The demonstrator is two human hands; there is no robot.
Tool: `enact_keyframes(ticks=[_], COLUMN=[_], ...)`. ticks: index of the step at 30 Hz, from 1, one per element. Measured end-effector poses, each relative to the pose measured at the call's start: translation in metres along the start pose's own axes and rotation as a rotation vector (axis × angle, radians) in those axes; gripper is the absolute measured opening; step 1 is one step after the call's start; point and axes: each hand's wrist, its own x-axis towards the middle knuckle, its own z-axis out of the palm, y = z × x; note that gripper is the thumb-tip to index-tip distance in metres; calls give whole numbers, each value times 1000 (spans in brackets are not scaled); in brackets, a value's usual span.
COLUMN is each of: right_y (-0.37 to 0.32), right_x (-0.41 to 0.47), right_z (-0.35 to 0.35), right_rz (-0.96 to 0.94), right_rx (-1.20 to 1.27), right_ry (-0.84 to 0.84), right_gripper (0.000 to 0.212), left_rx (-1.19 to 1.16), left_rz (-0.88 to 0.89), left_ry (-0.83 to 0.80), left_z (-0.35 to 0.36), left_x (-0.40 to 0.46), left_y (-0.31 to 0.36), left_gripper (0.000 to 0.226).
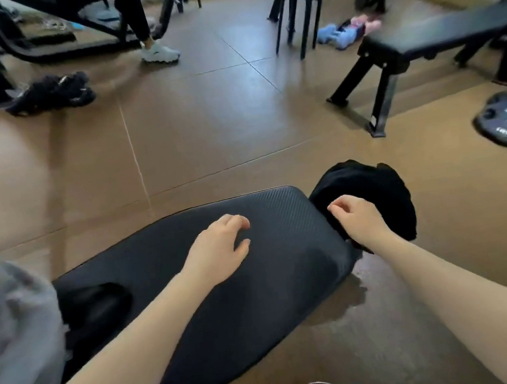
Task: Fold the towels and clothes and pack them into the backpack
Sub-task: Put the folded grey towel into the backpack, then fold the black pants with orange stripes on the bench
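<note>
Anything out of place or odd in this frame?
The black garment hangs bunched off the padded bench's end, under the right hand. Tangled black rope lies on the floor.

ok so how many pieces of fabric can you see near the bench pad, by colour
black garment: 1, hanging off the right end of the bench pad under the right hand
grey cloth: 1, at the left end
total: 2
The left hand holds nothing.
</note>
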Motion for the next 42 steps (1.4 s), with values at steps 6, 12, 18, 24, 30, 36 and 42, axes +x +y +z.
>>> enact_keyframes(ticks=[6, 12, 18, 24, 30, 36, 42], right_y=[94, 127, 148, 66, -58, -133, -156], right_x=[100, 155, 182, 179, 114, 62, 44], right_z=[-28, -20, -14, -58, -118, -124, -83], right_rz=[-18, -4, -132, -115, -265, -404, -361], right_rx=[-322, -641, -815, -21, 701, 971, 1048], right_ry=[-17, -162, 52, 154, -228, -561, -468], right_gripper=[36, 66, 28, 25, 21, 25, 15], left_rx=[216, 291, 263, 326, -400, -811, -1042], left_rz=[-341, -408, -436, -427, -395, -87, -167], left_ry=[-342, -437, -443, -434, -76, 441, 534], left_z=[87, 106, 105, 99, 48, -28, -95], left_x=[65, 89, 86, 94, 100, 77, 19], left_y=[32, 40, 40, 42, 72, 132, 99], left_gripper=[95, 105, 102, 103, 79, 34, 13])
